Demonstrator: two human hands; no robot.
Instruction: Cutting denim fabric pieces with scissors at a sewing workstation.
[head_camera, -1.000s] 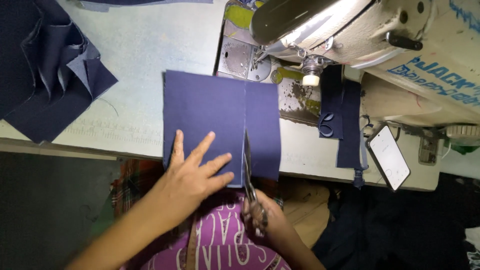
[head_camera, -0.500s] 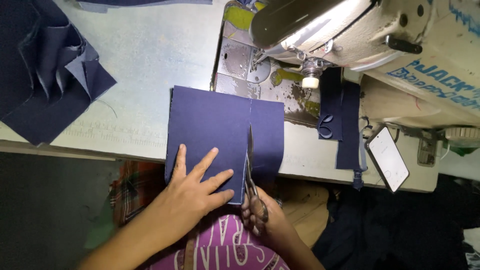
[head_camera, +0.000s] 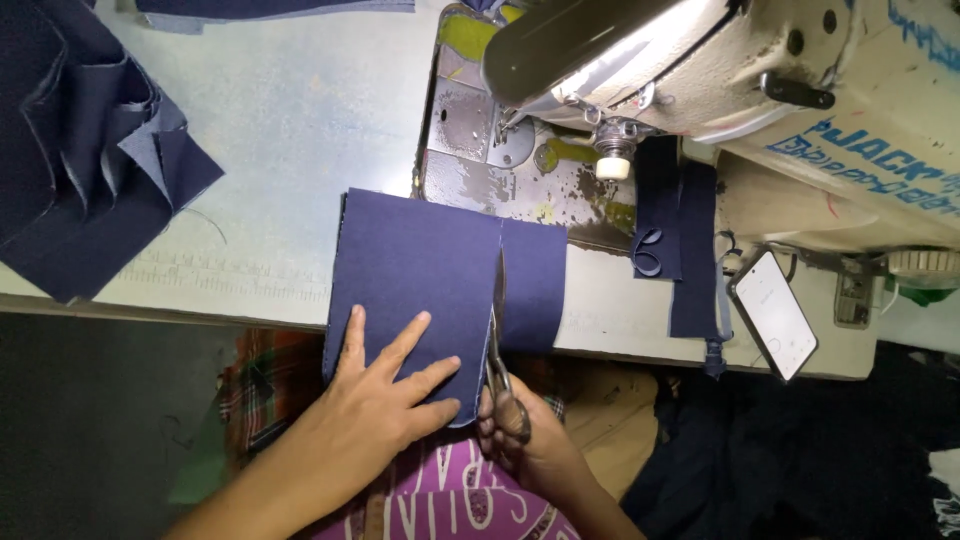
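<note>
Scissors (head_camera: 498, 340) ran up the navy fabric panel (head_camera: 440, 270), gripped by the right hand (head_camera: 520, 435) at the near edge of the table, its fingers curled closed through the handles; how far the blades stood apart could not be told, since they lay edge-on against the dark cloth. The left hand (head_camera: 375, 405) lay flat on the panel just beside the blades, fingers spread wide and holding nothing, only pressing the cloth down. The panel hung partly over the table edge (head_camera: 250, 300) toward the person's lap, with its far end touching the metal bed of the sewing machine (head_camera: 700, 80).

To cut well here, I judged, the pressing hand should stay close to the line without crossing it, keeping the cloth taut and level so the slit ran straight, and the blades should take long, even strokes and stop short of the machine bed.

Beyond the hands, a phone (head_camera: 772, 312) with a pale lit screen lay tilted near the right table edge, next to narrow navy strips (head_camera: 680, 230) hanging below the machine head. At far left a heap of folded navy pieces (head_camera: 80, 140) rested on the table. On the cream machine body, at upper right, stood a blue lettered marking (head_camera: 880, 150), slanted; no packages showed.
</note>
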